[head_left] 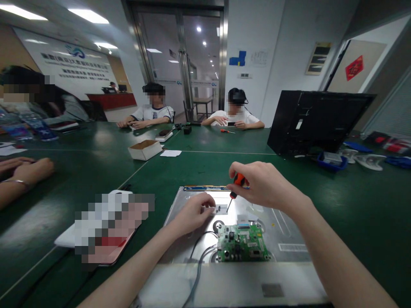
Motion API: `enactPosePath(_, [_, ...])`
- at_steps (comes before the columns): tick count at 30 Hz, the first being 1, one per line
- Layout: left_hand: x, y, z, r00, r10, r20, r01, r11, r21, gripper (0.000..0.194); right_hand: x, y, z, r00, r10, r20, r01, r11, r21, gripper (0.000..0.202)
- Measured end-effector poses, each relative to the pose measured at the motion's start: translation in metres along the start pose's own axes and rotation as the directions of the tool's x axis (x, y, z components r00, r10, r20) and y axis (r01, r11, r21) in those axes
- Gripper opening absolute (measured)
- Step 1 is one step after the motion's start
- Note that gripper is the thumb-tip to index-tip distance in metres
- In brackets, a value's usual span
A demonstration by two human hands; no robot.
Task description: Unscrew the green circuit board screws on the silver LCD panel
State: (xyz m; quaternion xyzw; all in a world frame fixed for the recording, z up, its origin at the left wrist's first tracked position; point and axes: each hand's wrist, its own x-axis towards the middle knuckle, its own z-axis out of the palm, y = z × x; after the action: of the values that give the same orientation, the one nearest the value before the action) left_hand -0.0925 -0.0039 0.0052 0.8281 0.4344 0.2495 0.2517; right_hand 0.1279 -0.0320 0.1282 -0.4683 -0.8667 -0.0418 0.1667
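Observation:
A silver metal panel (289, 229) lies flat before me, with a green circuit board (242, 244) on its middle and dark cables left of the board. My right hand (261, 184) grips a red and black screwdriver (238, 183), its shaft slanting down to the panel beyond the board. My left hand (197, 209) rests on the panel's left part, fingers curled beside a small pale piece (221, 209); whether the fingertips hold anything is hidden.
A phone-like pink object (112, 252) lies left. Farther off are an open box (145, 149), white paper (171, 153), another screwdriver (227, 131) and a black monitor (317, 122). People sit across and at left, one person's hands (34, 171) near.

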Motion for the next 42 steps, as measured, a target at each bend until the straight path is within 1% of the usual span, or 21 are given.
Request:
enactPosePath(1, [0.001,-0.001,0.001,1.000,-0.007,-0.023,0.008,1.000,0.029,0.008,0.000,0.001,0.000,1.000,0.004,-0.007,-0.004,1.000,-0.004,0.016])
enactPosePath(3, [0.001,-0.002,0.002,0.999,0.021,-0.032,-0.018,0.997,0.068,0.009,-0.001,0.003,-0.001,1.000,0.011,-0.015,-0.011,1.000,-0.007,0.016])
enactPosePath(6, [0.001,-0.003,0.004,0.995,0.099,0.015,-0.100,0.991,0.092,0.008,-0.001,0.003,-0.002,1.000,0.010,-0.006,-0.010,1.000,-0.005,0.016])
enactPosePath(8, [0.001,-0.003,0.005,0.992,0.122,0.033,-0.125,0.986,0.107,0.008,-0.001,0.002,-0.002,1.000,0.004,-0.002,-0.004,1.000,-0.011,0.016])
enactPosePath(14, [0.000,-0.001,0.009,0.988,0.143,0.056,-0.149,0.981,0.123,0.005,0.000,-0.001,-0.002,1.000,-0.019,0.006,0.019,1.000,-0.019,0.016])
enactPosePath(19, [-0.001,0.003,0.008,0.987,0.131,0.097,-0.141,0.984,0.112,0.010,0.000,-0.001,-0.002,1.000,-0.011,0.017,0.011,1.000,-0.008,0.016])
enactPosePath(22, [-0.002,0.006,0.002,0.991,0.088,0.103,-0.095,0.994,0.062,0.009,-0.001,0.001,-0.003,1.000,-0.015,-0.001,0.015,1.000,-0.020,0.015])
enactPosePath(25, [-0.003,0.010,-0.006,0.984,0.085,0.154,-0.068,0.991,-0.116,0.007,-0.004,0.003,-0.007,1.000,0.003,-0.011,-0.003,1.000,-0.028,0.017])
enactPosePath(27, [-0.005,0.015,-0.008,0.967,0.126,0.222,-0.074,0.971,-0.229,0.005,-0.006,0.003,-0.011,1.000,0.013,-0.014,-0.013,0.999,-0.032,0.018])
enactPosePath(29, [-0.009,0.020,-0.008,0.938,0.176,0.299,-0.088,0.954,-0.287,0.006,-0.007,0.003,-0.014,1.000,0.008,-0.024,-0.009,0.999,-0.037,0.017])
enactPosePath(31, [-0.014,0.027,-0.006,0.890,0.236,0.390,-0.122,0.948,-0.294,0.002,-0.009,0.003,-0.015,0.999,-0.004,-0.036,0.003,0.999,-0.039,0.017])
enactPosePath(32, [-0.016,0.030,-0.005,0.864,0.260,0.430,-0.151,0.950,-0.272,0.003,-0.009,0.003,-0.016,0.999,-0.010,-0.039,0.008,0.999,-0.038,0.018])
enactPosePath(34, [-0.019,0.036,-0.004,0.837,0.263,0.481,-0.182,0.961,-0.209,0.009,-0.009,0.003,-0.016,0.999,-0.020,-0.040,0.018,0.999,-0.035,0.018])
enactPosePath(38, [-0.021,0.043,-0.005,0.817,0.231,0.528,-0.199,0.973,-0.118,0.013,-0.009,0.003,-0.015,0.999,-0.029,-0.034,0.028,0.999,-0.031,0.019])
enactPosePath(42, [-0.020,0.042,-0.007,0.813,0.206,0.545,-0.183,0.978,-0.097,0.011,-0.009,0.004,-0.014,0.998,-0.039,-0.041,0.038,0.999,-0.022,0.019])
